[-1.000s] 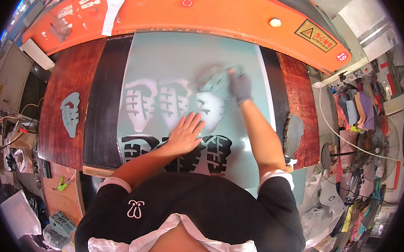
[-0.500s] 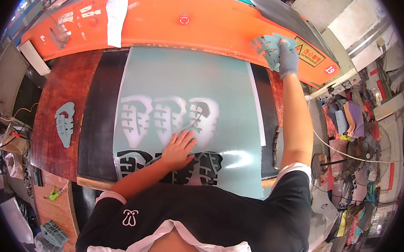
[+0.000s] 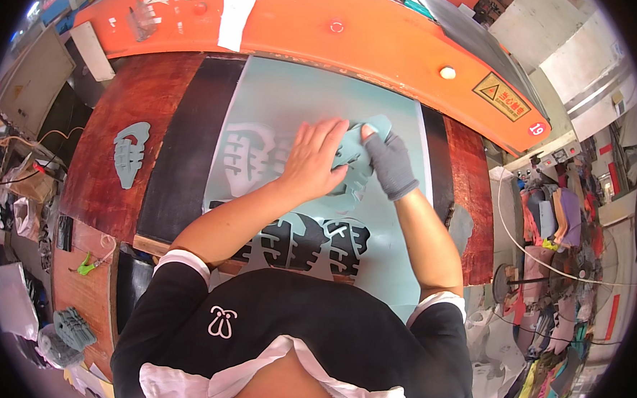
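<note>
My right hand (image 3: 392, 165), in a grey glove, grips several grey-green cut-out sheet pieces (image 3: 351, 149), its thumb on top of them. From the left, my bare left hand (image 3: 312, 157) meets the same pieces, fingers stretched out and thumb apart. Both hands are over a wide grey-green sheet (image 3: 317, 87) on the work table. A row of strap-shaped openings in the sheet shows white, partly hidden by my left hand and the pieces. Nearer my body, another row of openings (image 3: 305, 240) shows black.
An orange machine beam (image 3: 292, 21) spans the far side, bearing a white paper (image 3: 238, 11). One cut piece (image 3: 130, 154) lies on the reddish-brown board at left. A stack of cut pieces (image 3: 74, 328) sits lower left. A grey piece (image 3: 460, 228) lies beside my right forearm.
My right hand has come down from the orange beam to the sheet with the pieces. My left hand has lifted off the sheet and moved up to them. The view has shifted.
</note>
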The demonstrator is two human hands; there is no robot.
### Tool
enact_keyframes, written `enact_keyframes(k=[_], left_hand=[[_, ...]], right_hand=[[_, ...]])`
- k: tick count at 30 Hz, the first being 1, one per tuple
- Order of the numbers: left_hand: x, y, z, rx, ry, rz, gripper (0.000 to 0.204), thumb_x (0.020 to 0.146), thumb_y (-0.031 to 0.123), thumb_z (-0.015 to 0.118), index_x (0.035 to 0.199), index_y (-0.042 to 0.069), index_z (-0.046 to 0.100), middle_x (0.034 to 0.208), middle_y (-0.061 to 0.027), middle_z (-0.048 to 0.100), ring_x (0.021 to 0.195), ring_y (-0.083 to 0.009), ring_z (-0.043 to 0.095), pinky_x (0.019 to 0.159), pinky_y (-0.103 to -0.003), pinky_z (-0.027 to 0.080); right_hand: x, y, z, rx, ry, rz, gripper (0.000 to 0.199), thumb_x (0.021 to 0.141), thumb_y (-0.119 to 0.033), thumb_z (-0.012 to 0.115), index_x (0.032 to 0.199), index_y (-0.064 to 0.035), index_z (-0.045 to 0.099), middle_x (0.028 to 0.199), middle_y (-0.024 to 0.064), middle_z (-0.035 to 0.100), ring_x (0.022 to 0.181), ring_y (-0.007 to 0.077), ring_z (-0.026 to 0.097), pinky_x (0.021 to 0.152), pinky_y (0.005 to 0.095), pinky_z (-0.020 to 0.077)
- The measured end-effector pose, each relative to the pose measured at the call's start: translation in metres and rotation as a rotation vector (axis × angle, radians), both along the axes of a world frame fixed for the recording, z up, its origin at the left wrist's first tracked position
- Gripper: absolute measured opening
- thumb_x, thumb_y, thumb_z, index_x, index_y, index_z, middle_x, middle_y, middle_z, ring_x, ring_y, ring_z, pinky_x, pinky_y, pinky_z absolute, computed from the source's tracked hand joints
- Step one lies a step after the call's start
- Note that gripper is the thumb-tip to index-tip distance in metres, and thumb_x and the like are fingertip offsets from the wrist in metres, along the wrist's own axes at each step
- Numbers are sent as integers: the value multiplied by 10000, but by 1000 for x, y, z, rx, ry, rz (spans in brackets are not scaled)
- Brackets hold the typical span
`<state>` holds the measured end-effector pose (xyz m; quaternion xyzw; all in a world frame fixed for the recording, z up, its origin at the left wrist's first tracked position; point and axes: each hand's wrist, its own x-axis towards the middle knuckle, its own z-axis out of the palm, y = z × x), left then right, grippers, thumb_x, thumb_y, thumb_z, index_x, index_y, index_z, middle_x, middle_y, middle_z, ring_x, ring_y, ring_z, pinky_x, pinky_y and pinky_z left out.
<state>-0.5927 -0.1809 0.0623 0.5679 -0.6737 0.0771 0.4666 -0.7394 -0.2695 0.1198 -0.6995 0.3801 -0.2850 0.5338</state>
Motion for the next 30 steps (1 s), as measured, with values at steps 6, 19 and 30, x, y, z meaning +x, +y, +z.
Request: enact_keyframes(k=[6,19,30], left_hand=[[11,10,-8,37,182,-48,560,670,73,696,1157,28,423,1310,-175,432,1135,-384,452,935,-459,387],[32,24,4,9,221,-194,449,718,58,664,1052,38,364,1357,-207,394,1215,-371,396,1010,-453,325],[32,39,22,294,547,-287,466,746,72,641,1102,24,345,1297,-188,458,1179,-298,470,950,-388,398]], right_hand=[[9,25,-9,-23,26,158,332,870,-286,612,1092,-39,595,909,33,622,817,102,562,714,277,470],[3,37,-5,-267,130,433,305,910,-249,559,1130,-37,563,999,69,599,919,142,563,797,308,455],[0,27,-14,-128,100,318,277,953,-266,471,943,-18,594,812,3,535,774,107,495,712,275,420]])
